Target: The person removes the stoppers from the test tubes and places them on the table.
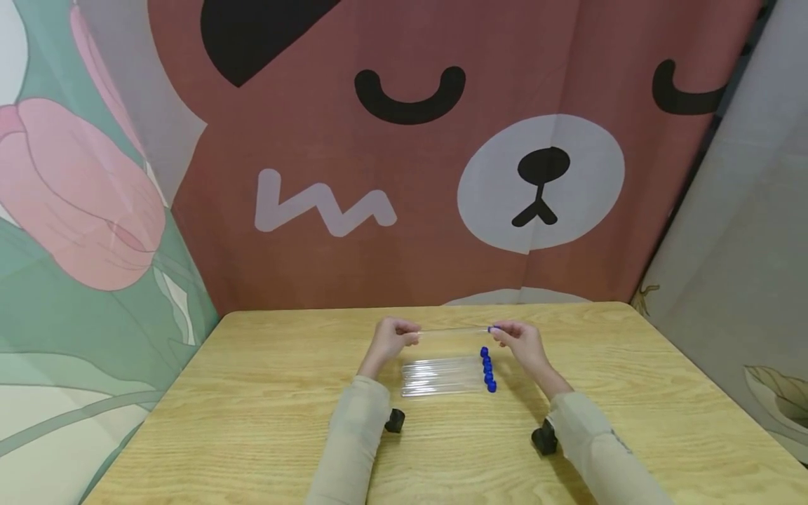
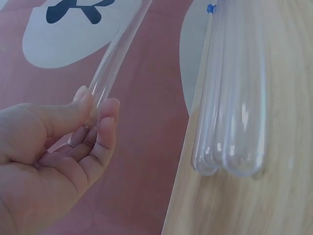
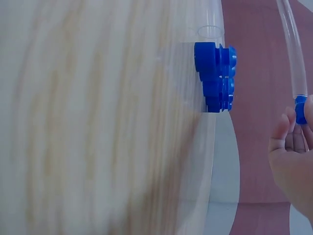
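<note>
A clear test tube (image 1: 453, 330) is held level between both hands, over the far part of the table. At its left end, my left hand (image 1: 391, 338) pinches the rounded bottom between thumb and fingers; the left wrist view shows this tube (image 2: 120, 54) slanting up from the fingertips. My right hand (image 1: 522, 342) grips the blue cap (image 3: 301, 110) at the other end, partly cut off by the right wrist view's edge. Nearer me, several more clear test tubes (image 1: 438, 377) lie side by side, their blue caps (image 1: 488, 368) in a row to the right.
The wooden table (image 1: 252, 421) reaches back to a curtain (image 1: 416, 259) printed with a bear face. More patterned cloth hangs at the left and right. A small black device (image 1: 395, 421) is at the left wrist and another black device (image 1: 545, 438) at the right.
</note>
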{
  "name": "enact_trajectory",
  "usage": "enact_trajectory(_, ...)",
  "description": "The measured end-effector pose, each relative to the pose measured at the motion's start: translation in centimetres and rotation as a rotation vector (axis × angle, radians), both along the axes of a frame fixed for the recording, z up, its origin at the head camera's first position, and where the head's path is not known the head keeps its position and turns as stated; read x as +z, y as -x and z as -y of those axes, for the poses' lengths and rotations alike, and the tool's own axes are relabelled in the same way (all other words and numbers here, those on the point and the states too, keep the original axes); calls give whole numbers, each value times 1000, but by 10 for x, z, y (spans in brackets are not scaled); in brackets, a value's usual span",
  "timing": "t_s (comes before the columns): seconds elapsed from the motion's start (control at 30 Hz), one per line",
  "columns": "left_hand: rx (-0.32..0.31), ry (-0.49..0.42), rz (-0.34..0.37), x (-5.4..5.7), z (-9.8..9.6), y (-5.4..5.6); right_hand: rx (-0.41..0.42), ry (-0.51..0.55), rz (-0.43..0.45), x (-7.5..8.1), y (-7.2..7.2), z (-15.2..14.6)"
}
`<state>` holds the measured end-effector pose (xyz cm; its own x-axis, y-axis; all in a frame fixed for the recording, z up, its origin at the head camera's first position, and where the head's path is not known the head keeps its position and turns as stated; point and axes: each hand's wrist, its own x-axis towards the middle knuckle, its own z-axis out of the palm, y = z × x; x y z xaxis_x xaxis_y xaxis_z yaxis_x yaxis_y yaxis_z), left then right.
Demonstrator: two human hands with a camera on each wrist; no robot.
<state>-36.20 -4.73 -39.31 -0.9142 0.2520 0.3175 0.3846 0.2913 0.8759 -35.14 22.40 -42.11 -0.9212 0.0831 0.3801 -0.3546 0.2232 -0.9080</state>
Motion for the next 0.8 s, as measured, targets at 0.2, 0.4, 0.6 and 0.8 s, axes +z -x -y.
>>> enact_trajectory(0.2, 38, 7, 27, -2, 3, 4, -29, 40, -9, 2, 0, 0)
enact_trajectory(0.4, 64, 43, 70, -4, 5, 7, 15, 74, -44, -5, 3, -8)
enact_trajectory(0.6, 85, 91, 98, -7, 6, 9, 35, 97, 1, -25, 19, -21)
enact_trajectory(0.8, 84, 110, 120, -12, 5, 12, 55, 128, 17, -19, 13, -18)
